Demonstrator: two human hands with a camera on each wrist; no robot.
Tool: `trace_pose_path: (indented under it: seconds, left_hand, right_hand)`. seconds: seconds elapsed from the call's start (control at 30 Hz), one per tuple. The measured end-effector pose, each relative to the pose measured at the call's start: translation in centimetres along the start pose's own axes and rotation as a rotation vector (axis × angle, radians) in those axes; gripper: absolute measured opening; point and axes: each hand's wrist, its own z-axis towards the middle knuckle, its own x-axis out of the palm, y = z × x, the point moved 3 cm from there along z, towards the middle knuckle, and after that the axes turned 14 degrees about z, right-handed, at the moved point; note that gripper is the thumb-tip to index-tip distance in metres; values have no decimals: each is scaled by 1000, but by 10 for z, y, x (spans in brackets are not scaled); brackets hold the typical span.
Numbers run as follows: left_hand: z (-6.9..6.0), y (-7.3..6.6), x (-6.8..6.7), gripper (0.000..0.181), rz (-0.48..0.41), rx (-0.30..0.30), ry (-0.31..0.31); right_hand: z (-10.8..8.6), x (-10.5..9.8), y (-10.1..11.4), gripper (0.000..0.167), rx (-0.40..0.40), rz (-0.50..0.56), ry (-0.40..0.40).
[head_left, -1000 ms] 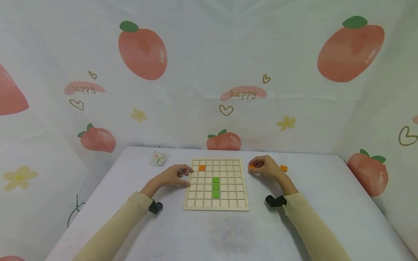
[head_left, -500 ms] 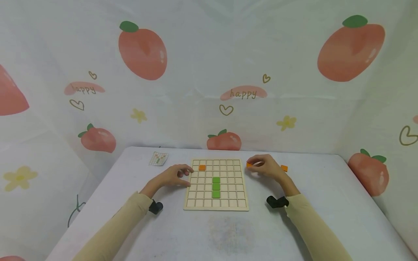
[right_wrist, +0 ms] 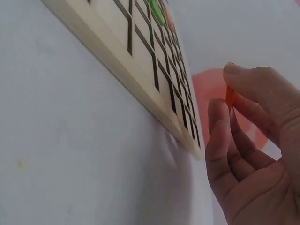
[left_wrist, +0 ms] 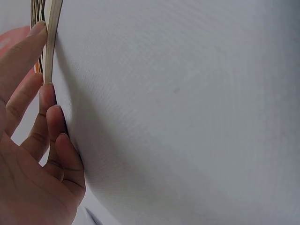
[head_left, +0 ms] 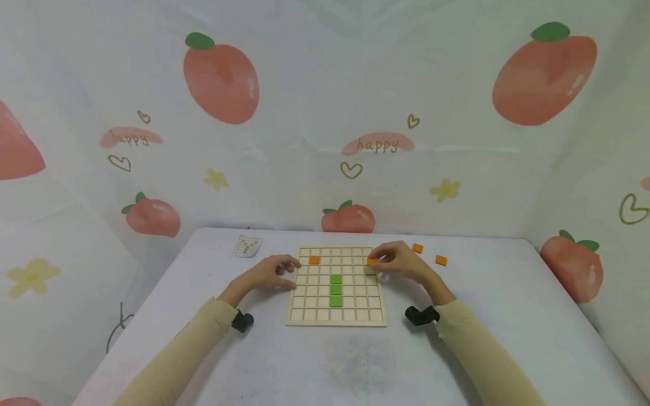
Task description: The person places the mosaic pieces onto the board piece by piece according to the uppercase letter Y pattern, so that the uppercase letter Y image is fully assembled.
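1. While a printed pattern card (head_left: 246, 246), its small grid marked in orange and green, lies at the far left of the white table (head_left: 284, 366), the tiles themselves are all farther right.
2. The left hand (head_left: 271, 273) has relaxed fingers, spread well apart from the thumb; their tips rest at the left edge of the grid board, and it holds no tile.
3. The grid board (head_left: 337, 323) carries four tiles in its cells — a seated orange tile (head_left: 314, 260), second column, second row from the far side, and three green tiles (head_left: 336, 289) running down the middle column.
4. The right hand (head_left: 398, 262) pinches an orange tile (head_left: 372, 261) between thumb and fingers over the board's far right part; its exact cell cannot be told.
5. Two loose orange tiles (head_left: 417, 248) lie beyond the right hand. By the visible tiles, the work seems just past half: four set, three left.
6. Materials: the card looks like slightly curled paper; the board resembles pale wood, square, smooth-rimmed and dark-lined; the tiles are thin, flat squares — wood or plastic, unclear.
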Motion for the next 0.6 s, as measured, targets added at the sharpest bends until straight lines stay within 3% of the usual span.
trace_pose_path:
  seconds: [0.6]
  left_hand:
    - [1, 3, 2, 52, -13, -2, -7]
  right_hand:
    - [29, 49, -2, 24, -22, 7, 87]
